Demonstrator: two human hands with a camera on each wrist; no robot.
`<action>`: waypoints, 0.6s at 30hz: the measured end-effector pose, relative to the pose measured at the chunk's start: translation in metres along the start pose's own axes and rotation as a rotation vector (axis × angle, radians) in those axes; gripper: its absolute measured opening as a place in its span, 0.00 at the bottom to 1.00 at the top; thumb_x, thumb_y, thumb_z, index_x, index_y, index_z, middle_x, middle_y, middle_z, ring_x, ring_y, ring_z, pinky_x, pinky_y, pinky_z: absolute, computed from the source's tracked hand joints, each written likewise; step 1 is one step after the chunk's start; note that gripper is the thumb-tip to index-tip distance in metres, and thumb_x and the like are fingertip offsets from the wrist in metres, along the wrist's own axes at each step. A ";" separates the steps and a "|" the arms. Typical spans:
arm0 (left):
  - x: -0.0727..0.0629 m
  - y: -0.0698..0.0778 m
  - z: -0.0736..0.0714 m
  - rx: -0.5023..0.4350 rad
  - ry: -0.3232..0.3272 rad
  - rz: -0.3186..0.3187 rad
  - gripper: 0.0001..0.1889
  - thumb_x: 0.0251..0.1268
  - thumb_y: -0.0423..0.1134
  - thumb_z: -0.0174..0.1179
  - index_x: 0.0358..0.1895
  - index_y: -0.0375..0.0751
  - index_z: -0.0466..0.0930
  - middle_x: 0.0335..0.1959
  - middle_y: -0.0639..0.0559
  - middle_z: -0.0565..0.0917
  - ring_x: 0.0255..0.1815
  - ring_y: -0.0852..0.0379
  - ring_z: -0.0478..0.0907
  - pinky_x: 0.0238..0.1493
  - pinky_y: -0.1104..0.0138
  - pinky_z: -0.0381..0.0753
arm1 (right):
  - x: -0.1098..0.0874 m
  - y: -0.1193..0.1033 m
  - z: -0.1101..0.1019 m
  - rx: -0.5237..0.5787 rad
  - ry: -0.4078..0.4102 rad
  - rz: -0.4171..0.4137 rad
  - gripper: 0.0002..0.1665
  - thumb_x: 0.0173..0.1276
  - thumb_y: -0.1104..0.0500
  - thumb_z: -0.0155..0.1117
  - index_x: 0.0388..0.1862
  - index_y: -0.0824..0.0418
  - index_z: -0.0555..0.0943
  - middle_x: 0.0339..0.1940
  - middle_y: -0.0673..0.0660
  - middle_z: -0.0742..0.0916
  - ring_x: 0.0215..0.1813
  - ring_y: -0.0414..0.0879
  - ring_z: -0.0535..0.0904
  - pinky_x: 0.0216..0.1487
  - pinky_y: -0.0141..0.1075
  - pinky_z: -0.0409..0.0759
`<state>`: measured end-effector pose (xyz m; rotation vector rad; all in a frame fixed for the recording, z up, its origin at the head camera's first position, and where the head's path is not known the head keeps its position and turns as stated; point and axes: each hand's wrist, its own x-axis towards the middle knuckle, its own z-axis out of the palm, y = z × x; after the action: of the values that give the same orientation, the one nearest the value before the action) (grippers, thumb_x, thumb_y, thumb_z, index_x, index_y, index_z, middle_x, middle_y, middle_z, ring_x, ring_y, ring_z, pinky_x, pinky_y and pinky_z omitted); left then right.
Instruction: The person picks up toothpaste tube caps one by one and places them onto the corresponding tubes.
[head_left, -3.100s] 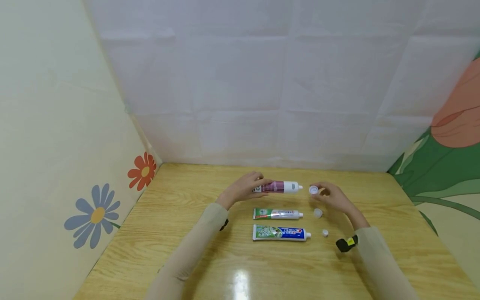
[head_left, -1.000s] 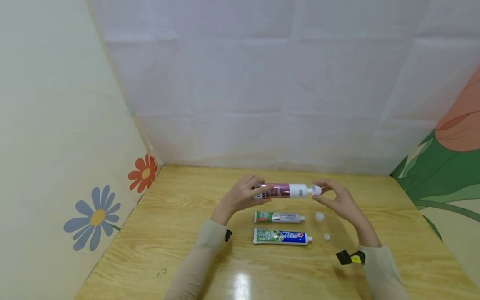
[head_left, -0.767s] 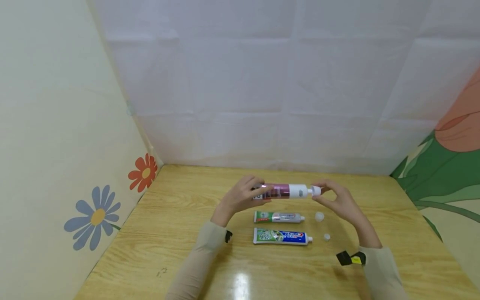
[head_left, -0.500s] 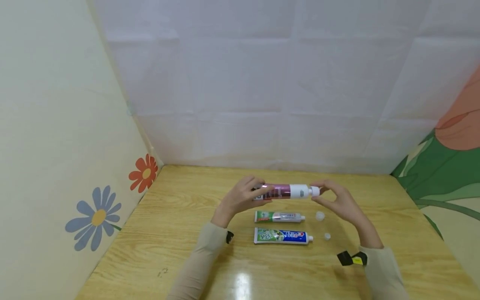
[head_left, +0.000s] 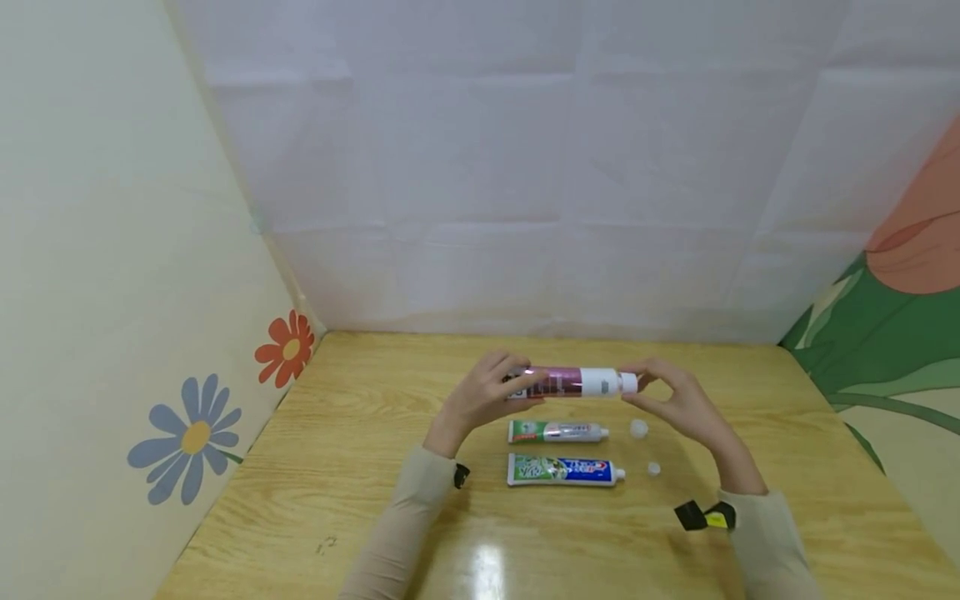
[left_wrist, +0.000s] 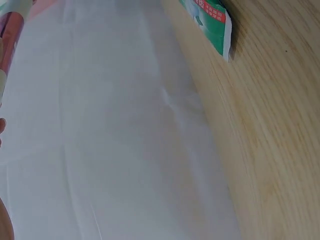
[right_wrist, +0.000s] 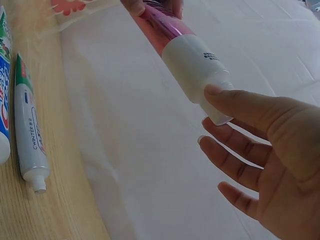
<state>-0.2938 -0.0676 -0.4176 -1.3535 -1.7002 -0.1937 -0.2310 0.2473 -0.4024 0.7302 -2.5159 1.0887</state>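
My left hand [head_left: 483,392] grips a purple and white toothpaste tube [head_left: 562,382] by its tail end, holding it level above the table. With thumb and fingers, my right hand [head_left: 678,404] pinches a white cap [head_left: 629,382] at the tube's mouth. The right wrist view shows the thumb on one side of this cap [right_wrist: 219,112] and fingers behind it; the nozzle is hidden. Below lie a green and white toothpaste tube [head_left: 558,432] and a green and blue toothpaste tube [head_left: 562,470], both uncapped and pointing right.
Two loose white caps lie right of the lying tubes: a larger cap [head_left: 639,428] and a smaller cap [head_left: 654,469]. The wooden table [head_left: 300,483] meets a white cloth backdrop [head_left: 480,208] behind and a flower-painted wall [head_left: 112,292] at the left.
My right hand has brought the cap leftward from beside the tube onto its nozzle. The gap between cap and tube has closed. My left hand has stayed nearly still lately.
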 end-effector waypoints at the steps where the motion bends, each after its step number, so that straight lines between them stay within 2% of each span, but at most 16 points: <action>1: 0.000 0.000 0.000 0.003 0.000 -0.003 0.25 0.48 0.51 0.70 0.52 0.49 0.78 0.40 0.50 0.78 0.36 0.59 0.72 0.38 0.71 0.74 | 0.000 -0.001 -0.001 0.004 -0.001 0.002 0.23 0.56 0.61 0.70 0.52 0.55 0.79 0.42 0.48 0.82 0.39 0.38 0.76 0.45 0.42 0.74; 5: 0.000 0.002 0.000 0.011 0.006 -0.011 0.27 0.47 0.51 0.70 0.52 0.49 0.77 0.40 0.49 0.78 0.37 0.59 0.72 0.39 0.71 0.74 | -0.001 -0.003 -0.002 0.013 -0.013 0.008 0.22 0.57 0.60 0.69 0.52 0.54 0.79 0.41 0.48 0.82 0.40 0.39 0.76 0.45 0.42 0.73; 11: 0.000 0.005 0.001 0.031 0.035 -0.014 0.27 0.45 0.52 0.71 0.51 0.49 0.78 0.40 0.51 0.77 0.38 0.57 0.71 0.40 0.68 0.72 | -0.004 -0.007 -0.006 0.002 -0.036 0.014 0.21 0.59 0.60 0.67 0.53 0.54 0.79 0.41 0.47 0.82 0.40 0.44 0.76 0.44 0.35 0.73; 14: 0.001 0.006 0.000 0.051 0.056 -0.012 0.28 0.42 0.53 0.72 0.50 0.49 0.79 0.40 0.51 0.78 0.39 0.57 0.72 0.41 0.67 0.71 | -0.005 -0.017 -0.009 0.000 -0.038 0.006 0.21 0.58 0.63 0.67 0.52 0.57 0.79 0.40 0.49 0.83 0.40 0.46 0.77 0.44 0.33 0.73; 18: 0.004 0.006 -0.001 0.082 0.089 -0.006 0.29 0.38 0.54 0.73 0.49 0.49 0.80 0.40 0.51 0.78 0.39 0.56 0.72 0.41 0.66 0.71 | -0.004 -0.032 -0.014 -0.004 -0.046 -0.005 0.19 0.59 0.66 0.66 0.51 0.62 0.79 0.39 0.53 0.83 0.39 0.43 0.76 0.43 0.31 0.72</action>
<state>-0.2883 -0.0630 -0.4170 -1.2608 -1.6212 -0.1829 -0.2085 0.2403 -0.3765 0.7688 -2.5521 1.0767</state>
